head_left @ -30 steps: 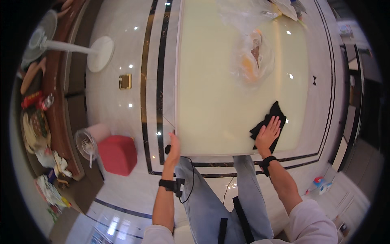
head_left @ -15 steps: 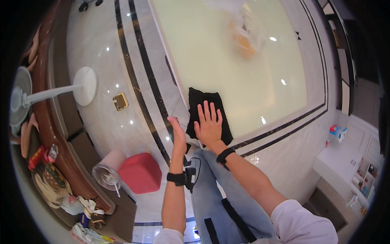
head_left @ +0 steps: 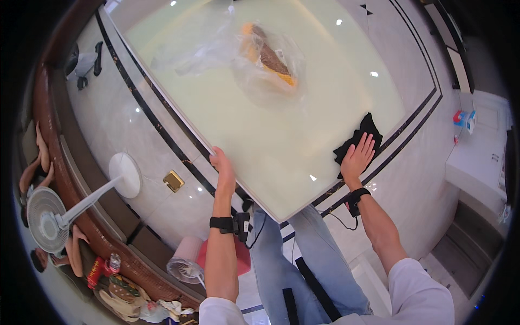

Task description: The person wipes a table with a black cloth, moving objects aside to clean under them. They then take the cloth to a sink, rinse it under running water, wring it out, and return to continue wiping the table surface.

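Overhead fisheye view of a pale, glossy tabletop [head_left: 303, 184], its near corner pointing toward the wearer's jeans [head_left: 309, 249]. A clear plastic bag [head_left: 254, 86] around a yellow-and-brown item [head_left: 271, 57] occupies the farther middle of the surface, well apart from both hands. To the left, on the tiled floor, are a white fan [head_left: 89, 208] and a gold square plate [head_left: 173, 181]; nearer the wearer, a pink bin [head_left: 186, 251] adjoins a red stool [head_left: 241, 257]. A long brown sofa [head_left: 73, 162] lines that side, and a white cabinet [head_left: 479, 162] stands at right. The left forearm covers part of the stool; the dark lens rim cuts off the bare limbs [head_left: 38, 157] of other people on the sofa. Clear film blurs the bagged item, whose kind cannot be made out. The right hand [head_left: 358, 158] lies palm down, its fingers extended and slightly spread, on a crumpled black cloth [head_left: 364, 129] near the tabletop's right-hand near edge; the cloth is pressed under the hand rather than gripped. The left hand [head_left: 225, 170] is seen side-on at the left-hand near edge; most of its fingers are concealed, so whether they are bent or straight, or grasp the edge, cannot be told.
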The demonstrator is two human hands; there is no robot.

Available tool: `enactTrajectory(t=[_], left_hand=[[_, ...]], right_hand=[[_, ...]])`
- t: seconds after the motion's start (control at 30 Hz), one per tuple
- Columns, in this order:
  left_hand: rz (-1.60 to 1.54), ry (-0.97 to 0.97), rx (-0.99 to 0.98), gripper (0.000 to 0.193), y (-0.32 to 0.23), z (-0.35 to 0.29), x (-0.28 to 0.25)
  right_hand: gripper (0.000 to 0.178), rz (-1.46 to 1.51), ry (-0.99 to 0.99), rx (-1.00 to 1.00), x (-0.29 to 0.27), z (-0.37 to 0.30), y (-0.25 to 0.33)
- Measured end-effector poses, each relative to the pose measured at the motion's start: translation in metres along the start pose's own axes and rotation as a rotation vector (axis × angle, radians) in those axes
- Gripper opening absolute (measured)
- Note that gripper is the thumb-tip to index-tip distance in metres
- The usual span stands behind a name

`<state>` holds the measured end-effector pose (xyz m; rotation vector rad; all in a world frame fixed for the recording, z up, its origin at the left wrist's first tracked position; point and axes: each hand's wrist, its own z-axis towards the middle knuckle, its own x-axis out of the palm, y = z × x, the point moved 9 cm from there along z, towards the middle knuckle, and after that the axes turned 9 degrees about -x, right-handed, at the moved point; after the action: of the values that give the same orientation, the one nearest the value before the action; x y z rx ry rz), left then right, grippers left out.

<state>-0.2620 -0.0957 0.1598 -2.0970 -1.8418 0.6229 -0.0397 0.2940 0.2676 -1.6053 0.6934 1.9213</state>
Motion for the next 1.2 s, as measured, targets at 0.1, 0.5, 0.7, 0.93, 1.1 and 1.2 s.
enactTrajectory(t=[0.1, 0.5, 0.7, 0.93, 1.1, 1.2], left_hand=[[-0.027, 0.185, -0.05, 0.101, 0.001, -0.007, 0.006], [0.077, 0.492, -0.163, 0.099, -0.031, -0.011, -0.021], [0.671, 0.091, 0.623, 0.077, -0.211, 0.015, -0.076], [1.162, -0.041, 1.044, 0.075, -0.339, 0.048, -0.021], [1.439, 0.006, 1.083, 0.078, -0.357, 0.101, 0.0], [1.468, -0.014, 1.145, 0.083, -0.344, 0.107, -0.002]], right_hand=[[0.062, -0.033, 0.035, 0.028, -0.002, -0.015, 0.018], [0.07, 0.122, 0.228, 0.004, 0.022, -0.027, 0.339], [0.067, 0.16, 0.156, 0.009, 0.033, 0.03, 0.405], [0.07, -0.029, 0.279, 0.254, 0.012, -0.072, 0.291], [0.067, 0.002, 0.235, 0.327, 0.01, -0.075, 0.291], [0.07, -0.006, 0.357, 0.292, 0.029, -0.062, 0.319]])
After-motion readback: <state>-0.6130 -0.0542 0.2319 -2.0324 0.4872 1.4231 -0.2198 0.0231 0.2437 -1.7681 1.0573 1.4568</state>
